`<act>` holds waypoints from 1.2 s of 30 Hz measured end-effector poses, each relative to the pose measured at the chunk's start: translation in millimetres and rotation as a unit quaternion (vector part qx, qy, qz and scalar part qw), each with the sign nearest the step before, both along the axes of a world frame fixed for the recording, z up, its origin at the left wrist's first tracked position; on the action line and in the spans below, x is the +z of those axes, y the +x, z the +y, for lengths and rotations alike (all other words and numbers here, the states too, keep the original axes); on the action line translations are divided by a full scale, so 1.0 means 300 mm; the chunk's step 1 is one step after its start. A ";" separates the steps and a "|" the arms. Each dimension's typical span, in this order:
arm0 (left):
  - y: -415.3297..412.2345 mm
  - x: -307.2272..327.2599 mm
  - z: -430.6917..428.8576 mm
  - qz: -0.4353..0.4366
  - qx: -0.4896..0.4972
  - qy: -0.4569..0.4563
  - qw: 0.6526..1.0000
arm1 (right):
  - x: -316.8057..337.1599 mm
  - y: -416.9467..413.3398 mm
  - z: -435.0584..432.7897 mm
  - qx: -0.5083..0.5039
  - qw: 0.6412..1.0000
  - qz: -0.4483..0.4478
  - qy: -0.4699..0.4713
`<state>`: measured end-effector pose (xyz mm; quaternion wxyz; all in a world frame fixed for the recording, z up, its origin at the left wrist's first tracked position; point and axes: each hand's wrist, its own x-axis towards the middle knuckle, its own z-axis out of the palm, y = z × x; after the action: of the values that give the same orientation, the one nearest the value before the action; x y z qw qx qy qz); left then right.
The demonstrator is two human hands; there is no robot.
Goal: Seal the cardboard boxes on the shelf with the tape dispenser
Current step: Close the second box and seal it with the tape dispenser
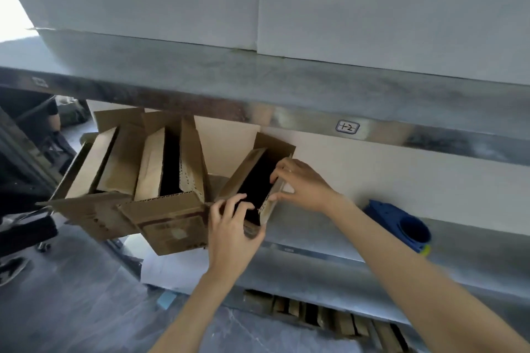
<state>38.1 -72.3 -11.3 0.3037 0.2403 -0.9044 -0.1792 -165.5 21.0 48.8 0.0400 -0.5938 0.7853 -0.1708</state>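
– Which box?
– The open box [248, 167] by the shelf's [315, 235] front edge. The left hand [232, 226] curls over its near end, and the right hand [301, 183] pinches its right flap.
– And the tape dispenser [401, 223]?
– Blue, lying free to the right, with bare shelf between.
– Any writing?
– A label [347, 127] on the metal rail [286, 117] above reads "1-2". Two more open boxes [169, 218] overhang the shelf's left front edge.

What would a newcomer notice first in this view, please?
Both hands on the rightmost cardboard box, mid-shelf: the left hand grips its near end, the right hand pinches its right flap. Two open cardboard boxes overhang the shelf to its left, and a blue tape dispenser lies untouched at the right.
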 end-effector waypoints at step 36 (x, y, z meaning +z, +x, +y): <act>-0.196 0.060 0.017 0.098 -0.200 0.191 0.956 | -0.030 0.068 0.404 -0.164 0.980 -0.040 -0.104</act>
<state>-20.7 -67.2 6.7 0.2970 0.0889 -0.8489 -0.4281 -145.2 142.3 39.8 -0.0189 -0.4504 0.8478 -0.2792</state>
